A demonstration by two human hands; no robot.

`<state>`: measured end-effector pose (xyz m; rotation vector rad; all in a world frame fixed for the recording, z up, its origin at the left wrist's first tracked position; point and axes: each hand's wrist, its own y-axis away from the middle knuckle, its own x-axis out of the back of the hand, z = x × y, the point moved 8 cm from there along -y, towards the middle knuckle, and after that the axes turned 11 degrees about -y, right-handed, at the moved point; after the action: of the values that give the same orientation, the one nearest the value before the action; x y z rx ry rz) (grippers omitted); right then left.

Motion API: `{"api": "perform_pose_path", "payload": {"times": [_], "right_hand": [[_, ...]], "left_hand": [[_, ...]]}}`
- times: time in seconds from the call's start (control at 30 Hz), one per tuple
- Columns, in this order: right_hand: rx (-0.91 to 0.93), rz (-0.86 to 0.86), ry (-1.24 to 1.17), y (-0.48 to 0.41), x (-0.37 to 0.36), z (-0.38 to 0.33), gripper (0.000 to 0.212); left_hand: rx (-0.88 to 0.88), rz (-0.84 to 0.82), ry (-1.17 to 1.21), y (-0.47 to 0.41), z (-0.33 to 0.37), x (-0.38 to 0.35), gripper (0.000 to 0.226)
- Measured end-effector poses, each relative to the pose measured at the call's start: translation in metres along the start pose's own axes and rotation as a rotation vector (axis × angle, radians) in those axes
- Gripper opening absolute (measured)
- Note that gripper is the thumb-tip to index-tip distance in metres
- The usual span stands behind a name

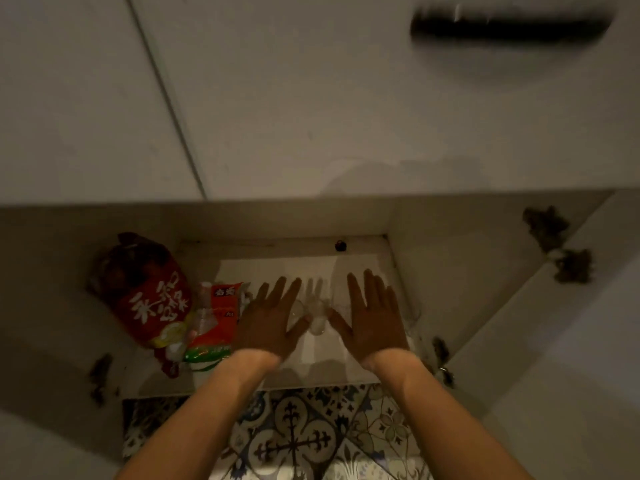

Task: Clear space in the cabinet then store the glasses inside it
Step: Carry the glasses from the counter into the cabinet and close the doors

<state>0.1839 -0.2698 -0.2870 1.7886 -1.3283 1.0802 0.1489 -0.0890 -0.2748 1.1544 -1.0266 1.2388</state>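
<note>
Our left hand [273, 320] and right hand [372, 317] are spread flat, fingers apart, gripping nothing, flanking the clear glasses [317, 311] at frame centre on the cabinet [363, 251] floor. We judge they steady the glasses. Two food bags [152, 292] sit pushed lower left, likely making room.

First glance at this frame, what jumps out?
Two open hands, left hand and right hand, are spread palm-down inside the low open cabinet, flanking clear glasses on its floor. At the cabinet's left lean a red printed bag and an orange-and-green packet. Patterned floor tiles show below.
</note>
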Motion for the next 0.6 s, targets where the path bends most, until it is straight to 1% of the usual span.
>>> {"api": "perform_pose_path", "payload": {"times": [0.07, 0.17, 0.23, 0.33, 0.4, 0.5, 0.6], "right_hand": [[-0.055, -0.061, 0.043, 0.021, 0.039, -0.013, 0.086], [-0.088, -0.100, 0.163, 0.071, 0.111, -0.031, 0.088], [-0.109, -0.106, 0.192, 0.110, 0.160, -0.038, 0.087], [-0.150, -0.145, 0.134, 0.161, 0.220, -0.047, 0.085], [-0.160, -0.158, 0.101, 0.190, 0.251, -0.055, 0.084], [-0.164, -0.139, 0.089, 0.226, 0.296, -0.055, 0.082], [-0.231, -0.086, 0.096, 0.259, 0.341, -0.041, 0.080]], "left_hand": [[0.005, -0.065, -0.051, 0.025, 0.004, 0.042, 0.070], [0.071, -0.107, -0.149, 0.074, 0.001, 0.116, 0.051], [0.076, -0.086, -0.182, 0.112, 0.002, 0.164, 0.060], [0.124, -0.114, -0.071, 0.164, 0.008, 0.220, 0.070], [0.136, -0.120, -0.031, 0.194, 0.025, 0.248, 0.071], [0.140, -0.048, -0.037, 0.236, 0.044, 0.290, 0.070], [0.252, -0.070, -0.094, 0.285, 0.024, 0.314, 0.069]]}}
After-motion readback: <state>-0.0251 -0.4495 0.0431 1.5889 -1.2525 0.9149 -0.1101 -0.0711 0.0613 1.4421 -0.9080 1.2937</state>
